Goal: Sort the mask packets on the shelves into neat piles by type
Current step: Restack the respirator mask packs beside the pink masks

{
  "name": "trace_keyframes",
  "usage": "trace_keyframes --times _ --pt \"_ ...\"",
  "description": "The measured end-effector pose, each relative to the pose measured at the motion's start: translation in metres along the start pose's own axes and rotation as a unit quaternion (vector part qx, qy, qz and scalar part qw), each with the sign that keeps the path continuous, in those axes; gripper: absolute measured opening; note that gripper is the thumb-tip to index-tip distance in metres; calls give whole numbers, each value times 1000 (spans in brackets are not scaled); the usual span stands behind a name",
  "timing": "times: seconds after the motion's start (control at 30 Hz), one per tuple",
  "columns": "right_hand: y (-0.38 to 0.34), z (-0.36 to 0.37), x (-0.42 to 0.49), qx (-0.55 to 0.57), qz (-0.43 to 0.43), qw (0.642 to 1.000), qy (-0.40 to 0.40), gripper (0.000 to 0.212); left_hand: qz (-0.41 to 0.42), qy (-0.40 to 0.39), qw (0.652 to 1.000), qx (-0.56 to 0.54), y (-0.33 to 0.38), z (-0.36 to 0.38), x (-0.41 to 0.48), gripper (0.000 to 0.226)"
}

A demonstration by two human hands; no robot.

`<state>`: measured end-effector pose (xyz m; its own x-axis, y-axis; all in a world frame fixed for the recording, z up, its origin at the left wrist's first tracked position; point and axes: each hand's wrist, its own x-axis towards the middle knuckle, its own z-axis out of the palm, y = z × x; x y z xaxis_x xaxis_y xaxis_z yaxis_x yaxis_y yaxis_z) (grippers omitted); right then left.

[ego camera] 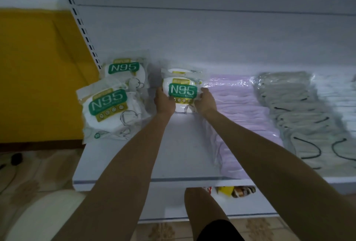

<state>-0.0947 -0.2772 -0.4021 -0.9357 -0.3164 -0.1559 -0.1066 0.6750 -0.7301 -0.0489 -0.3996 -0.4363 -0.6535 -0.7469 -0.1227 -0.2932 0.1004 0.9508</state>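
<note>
A flat white metal shelf [181, 154] with a grey strip along its front edge stands before a white back panel [212, 38]. A slotted white upright [81, 23] bounds it on the left. Beyond that are a mustard-yellow wall [34, 67] and a beige patterned tiled floor [28, 173], and a lower white shelf [165, 202] shows under the front edge. Both arms reach over the shelf to a clear plastic N95 mask packet with a green and gold label [182, 91]. It sits toward the back, left of the middle, on another like packet [181, 71] whose top edge shows behind it. The left hand [163, 102] grips the packet's left side, thumb on the front. The right hand [205, 101] grips its right side, fingers curled about the edge. At the shelf's left end a near N95 packet [107, 109] lies partly over a far N95 packet [123, 69], both apart from the held one. Just right of the held packet lies a row of pale pink masks in clear wrap [240, 109], then grey masks with black ear loops [300, 115], then white masks [339, 96].
</note>
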Motion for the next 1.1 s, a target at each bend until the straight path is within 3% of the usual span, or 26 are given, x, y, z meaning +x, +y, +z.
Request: trace_keyframes --times 0.1,0.2,0.33,0.57,0.67,0.73,0.77,0.83,0.87,0.97,1.1 --pt "-2 -3 -6 11 -7 1000 -15 59 18 -6 998 65 3 -5 -8 54" --pt "-9 -8 -18 -4 -45 999 27 60 44 -16 986 158 16 -10 -41 68" --pt "-38 -14 -42 11 -138 989 51 49 124 -68 975 174 12 -17 -95 63" --pt "-93 -3 -83 85 -134 982 -100 38 329 -100 915 209 18 -102 -163 51" --pt "-110 6 -100 126 -77 976 -162 46 371 -23 888 271 23 -153 -154 47" --pt "-117 18 -111 147 -40 967 -207 57 320 92 881 335 17 -184 -138 48" --pt "-119 26 -117 143 -29 964 -224 60 238 130 898 346 16 -196 -130 52" --pt "-118 43 -130 132 -13 961 -241 58 12 96 961 260 8 -214 -116 61" --pt "-117 49 -136 135 1 962 -238 57 -50 42 979 193 6 -219 -112 59" --pt "-108 58 -144 179 70 949 -249 49 -78 -53 993 74 5 -225 -114 44" --pt "-94 58 -146 241 150 920 -269 47 -94 -9 992 78 -10 -223 -105 63"
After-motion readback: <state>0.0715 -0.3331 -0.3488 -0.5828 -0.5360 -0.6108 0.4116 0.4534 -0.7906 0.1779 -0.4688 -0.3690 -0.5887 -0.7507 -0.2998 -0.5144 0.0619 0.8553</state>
